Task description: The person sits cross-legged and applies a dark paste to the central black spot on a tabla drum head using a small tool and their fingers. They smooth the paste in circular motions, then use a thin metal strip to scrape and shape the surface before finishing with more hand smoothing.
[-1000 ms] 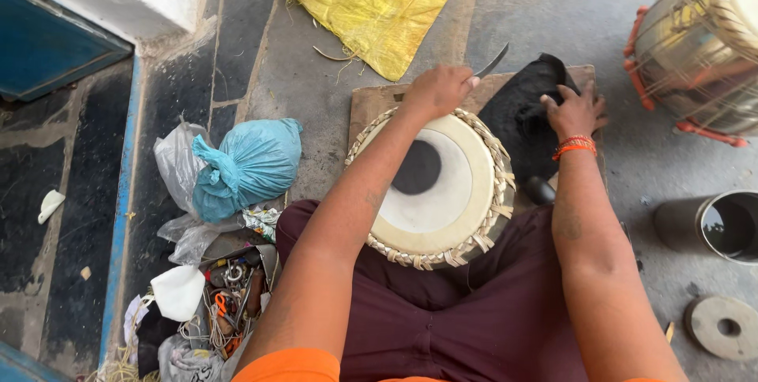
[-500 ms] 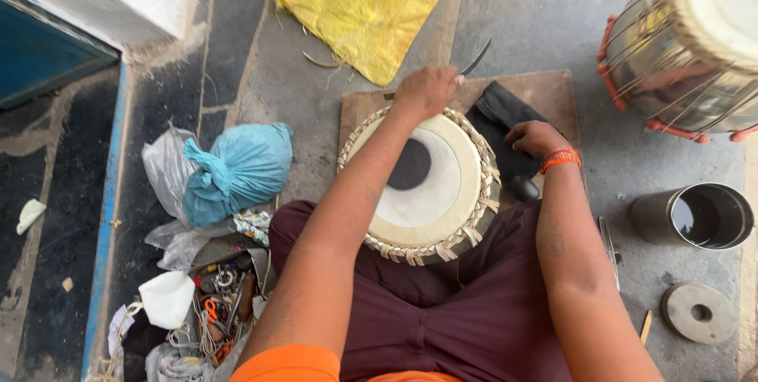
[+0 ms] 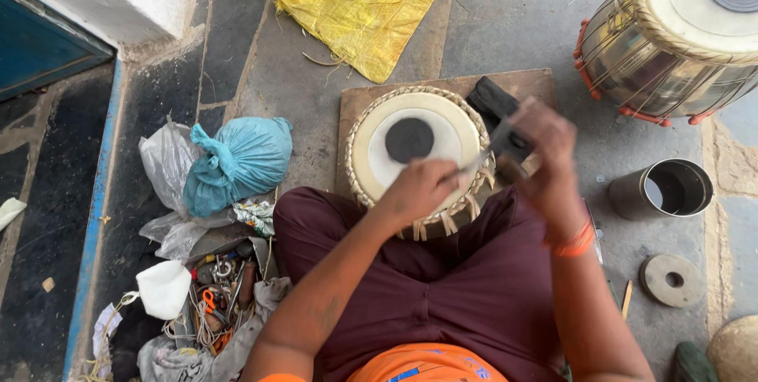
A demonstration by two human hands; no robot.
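A small drum (image 3: 442, 125) with a cream skin and a black round patch (image 3: 409, 139) stands on a wooden board (image 3: 450, 86) in front of my crossed legs. My left hand (image 3: 417, 190) rests over the drum's near rim and grips a thin metal blade (image 3: 476, 164) that points right. My right hand (image 3: 546, 153), blurred by motion, is raised beside the drum's right rim and is closed on a small dark piece (image 3: 505, 139) that meets the blade tip. A black cloth (image 3: 489, 101) lies on the board behind the hands.
A larger strapped drum (image 3: 679, 34) stands at the top right. By my right knee are a metal cup (image 3: 671, 188) and a stone ring (image 3: 669, 279). A yellow sack (image 3: 363, 3) lies ahead. A blue bag (image 3: 245, 157) and a heap of tools (image 3: 217, 303) lie left.
Both hands have pulled back from the drum's far rim and the black cloth toward my lap. They now meet at the near right rim, and the right hand has lifted.
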